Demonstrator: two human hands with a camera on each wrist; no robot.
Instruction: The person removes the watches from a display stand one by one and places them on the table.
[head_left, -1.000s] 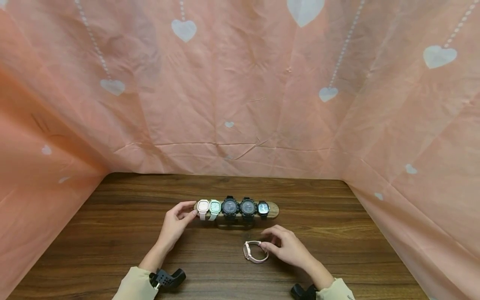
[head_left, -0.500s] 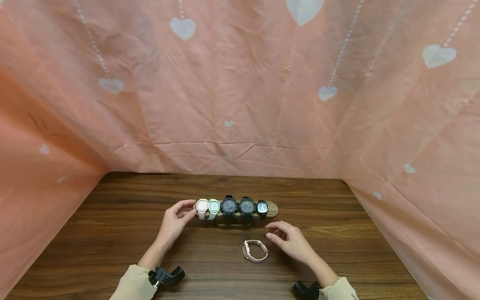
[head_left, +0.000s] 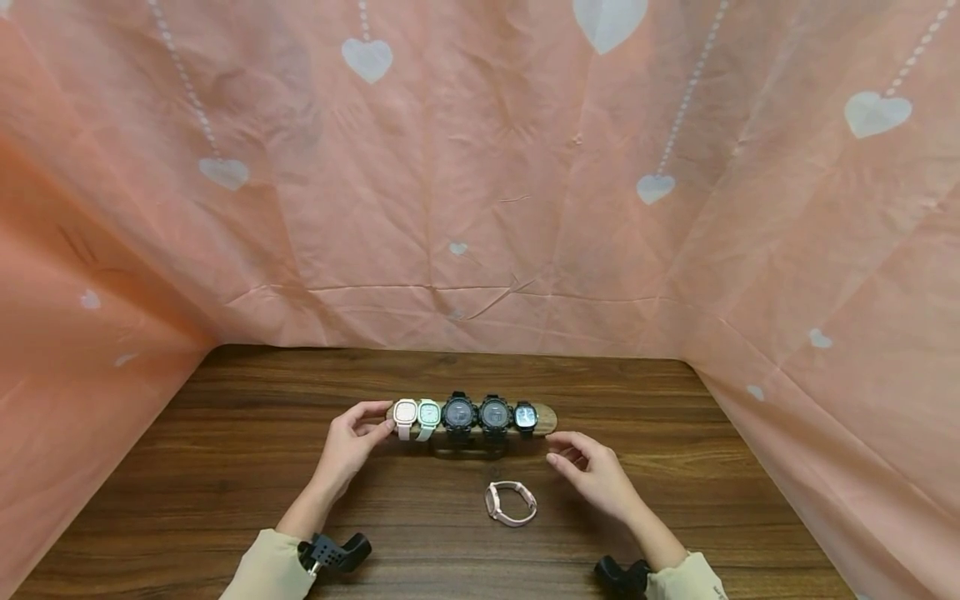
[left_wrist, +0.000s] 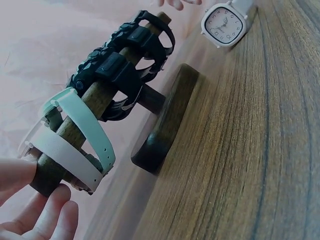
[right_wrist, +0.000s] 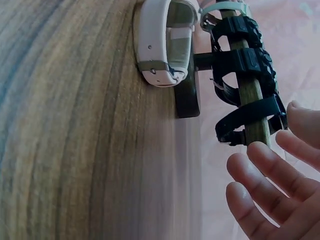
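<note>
A wooden watch stand (head_left: 547,419) holds several watches side by side: a pale pink watch (head_left: 405,412), a mint green watch (head_left: 429,413), two chunky black watches (head_left: 459,412) and a smaller black watch (head_left: 526,416). My left hand (head_left: 348,446) pinches the bar's left end between thumb and fingers. At the other end is my right hand (head_left: 596,475), fingers loosely bent around nothing; whether a fingertip touches the bar I cannot tell. A white-pink watch (head_left: 512,503), its strap buckled in a loop, stands on its side on the table in front, nearer my right hand.
The stand's dark base (left_wrist: 167,120) rests on the brown wood-grain table (head_left: 420,550). A pink curtain (head_left: 480,208) printed with hearts hangs behind and along both sides. Black wrist mounts (head_left: 333,553) sit at both sleeves.
My right hand has let go of the loose white-pink watch and moved up and right to the stand's right end. My left hand stays on the left end.
</note>
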